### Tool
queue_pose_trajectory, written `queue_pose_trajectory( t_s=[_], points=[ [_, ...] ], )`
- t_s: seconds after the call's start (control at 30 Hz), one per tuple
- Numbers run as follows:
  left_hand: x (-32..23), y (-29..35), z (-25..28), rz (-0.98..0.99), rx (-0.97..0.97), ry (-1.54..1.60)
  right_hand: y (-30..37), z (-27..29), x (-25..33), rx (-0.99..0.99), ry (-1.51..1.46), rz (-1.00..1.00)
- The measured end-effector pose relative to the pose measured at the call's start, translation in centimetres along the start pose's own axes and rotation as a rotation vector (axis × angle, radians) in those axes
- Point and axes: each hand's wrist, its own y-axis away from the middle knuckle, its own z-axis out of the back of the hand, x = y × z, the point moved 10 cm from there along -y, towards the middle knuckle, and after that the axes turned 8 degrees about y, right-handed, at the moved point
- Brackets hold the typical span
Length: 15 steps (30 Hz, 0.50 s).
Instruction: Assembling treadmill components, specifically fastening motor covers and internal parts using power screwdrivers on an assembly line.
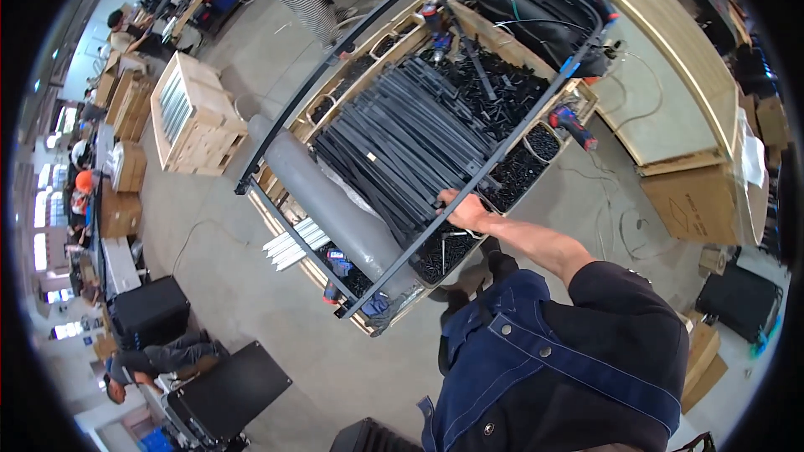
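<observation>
The black frame [521, 134] lies across the table [512, 46], and its near bar runs right by your right hand [463, 210]. That hand is mostly curled, fingers at the bar; you can't tell from here whether they grip it or reach a strip below. Your left hand is out of view, so its state can't be told.

If you lift or pull at this one spot, the frame could twist or slide, since no second hand shows supporting it. Its corner between seven and eight o'clock from your hand sits out by the table's edge and could catch.

Toward eleven o'clock, the dark strips [394, 134] lie loosely side by side. A low bar could drag them askew, or pinch your fingers against them.

Near two o'clock is a bin of small fasteners [512, 184], with a screw tray [446, 253] at six. A sleeve or a dropped bar could scatter either one.

Farther out at two o'clock, a red-and-blue drill [573, 127] sits at the rim; a knock could send it to the floor. The grey roll [322, 180] toward nine could roll if bumped. Past the table at three, loose cable [624, 234] on the floor could snag your foot.
</observation>
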Motion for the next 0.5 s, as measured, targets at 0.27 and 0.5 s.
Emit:
queue_pose_trajectory(
  t_s=[0.27,0.5],
  points=[
    [1.5,7.1,-3.9,-0.138,-0.047,-0.181,-6.5,-4.8,2.1,0.076,0.281,0.047],
    [2.8,7.4,-7.5,-0.277,-0.014,-0.321,-7.0,-5.3,3.7,0.502,-1.017,-0.179]
  ],
)
